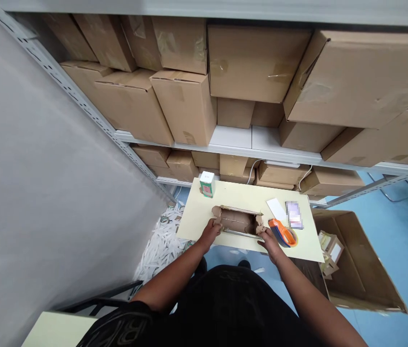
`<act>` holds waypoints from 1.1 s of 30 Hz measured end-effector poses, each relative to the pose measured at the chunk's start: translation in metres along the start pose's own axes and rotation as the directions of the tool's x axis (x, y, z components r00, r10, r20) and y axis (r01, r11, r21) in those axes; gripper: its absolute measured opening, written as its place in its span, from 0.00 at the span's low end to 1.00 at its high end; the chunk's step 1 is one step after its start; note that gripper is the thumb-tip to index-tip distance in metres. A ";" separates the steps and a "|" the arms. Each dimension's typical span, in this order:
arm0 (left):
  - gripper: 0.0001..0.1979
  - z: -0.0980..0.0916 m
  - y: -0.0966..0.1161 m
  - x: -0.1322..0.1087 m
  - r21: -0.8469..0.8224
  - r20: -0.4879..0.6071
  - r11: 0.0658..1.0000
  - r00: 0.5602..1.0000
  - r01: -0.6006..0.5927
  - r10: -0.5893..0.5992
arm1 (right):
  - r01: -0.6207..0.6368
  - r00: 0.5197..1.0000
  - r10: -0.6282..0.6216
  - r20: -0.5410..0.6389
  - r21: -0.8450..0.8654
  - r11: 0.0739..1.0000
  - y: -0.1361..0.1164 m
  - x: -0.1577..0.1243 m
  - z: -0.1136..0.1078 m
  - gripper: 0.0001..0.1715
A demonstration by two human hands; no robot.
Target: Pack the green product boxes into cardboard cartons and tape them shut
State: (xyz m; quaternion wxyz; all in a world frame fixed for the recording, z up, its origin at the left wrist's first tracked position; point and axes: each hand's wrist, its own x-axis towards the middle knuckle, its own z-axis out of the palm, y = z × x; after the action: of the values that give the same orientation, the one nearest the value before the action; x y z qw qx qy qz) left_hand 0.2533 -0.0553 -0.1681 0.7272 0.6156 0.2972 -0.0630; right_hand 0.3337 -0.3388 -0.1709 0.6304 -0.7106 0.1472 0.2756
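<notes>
An open cardboard box (238,220), long and narrow, is between my hands at the front of the pale yellow table (195,212). Its top faces me, and brown flaps stick out at both short ends. My left hand (210,233) grips the left end, fingers closed on the cardboard edge. At the other end my right hand (270,244) has its thumb and fingers closed around the right corner. Just right of the box lies an orange and blue tape dispenser (283,234). Behind it are a white card (276,209) and a stack of purple printed slips (294,215).
A small green and white box (207,184) stands at the table's back left. Shelves (230,136) full of cardboard boxes rise behind. A large open carton (355,260) with small boxes inside is on the right. White paper strips (153,250) cover the floor by the left wall.
</notes>
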 end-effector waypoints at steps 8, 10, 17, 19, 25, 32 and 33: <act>0.42 -0.011 0.006 0.006 0.319 0.182 0.918 0.966 -0.236 0.185 | 0.024 0.998 -0.045 -0.052 -0.354 0.935 -0.018 0.014 0.005 0.29; 0.39 -0.008 0.010 0.011 0.343 0.156 0.907 0.967 -0.244 0.201 | 0.016 0.990 -0.071 -0.124 -0.399 0.917 -0.021 0.017 0.011 0.30; 0.23 -0.023 0.027 0.018 0.340 0.220 0.911 0.962 -0.232 0.163 | -0.009 0.977 -0.080 -0.197 -0.415 0.910 -0.024 0.007 0.019 0.33; 0.20 -0.034 0.028 0.018 0.351 0.241 0.912 0.962 -0.211 0.130 | -0.009 0.978 -0.077 -0.193 -0.410 0.912 -0.025 0.003 0.019 0.33; 0.22 -0.058 0.030 0.022 0.415 0.263 0.893 0.963 -0.175 0.067 | -0.029 0.996 0.003 -0.087 -0.299 0.954 -0.030 -0.005 0.012 0.32; 0.22 -0.063 0.033 0.027 0.372 0.220 0.922 0.975 -0.111 0.029 | -0.105 0.994 0.102 -0.023 -0.164 0.981 -0.039 -0.002 -0.015 0.36; 0.22 -0.063 0.031 0.026 0.360 0.190 0.929 0.982 -0.086 0.017 | -0.098 0.995 0.098 -0.005 -0.162 0.982 -0.040 0.000 -0.018 0.37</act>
State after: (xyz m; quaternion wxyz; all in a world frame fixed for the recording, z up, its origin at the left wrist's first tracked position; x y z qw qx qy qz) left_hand 0.2666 0.0176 -0.1586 0.6253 0.7395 0.1956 -0.1547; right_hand 0.3595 -0.3494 -0.1369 0.5565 -0.7509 0.1582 0.3185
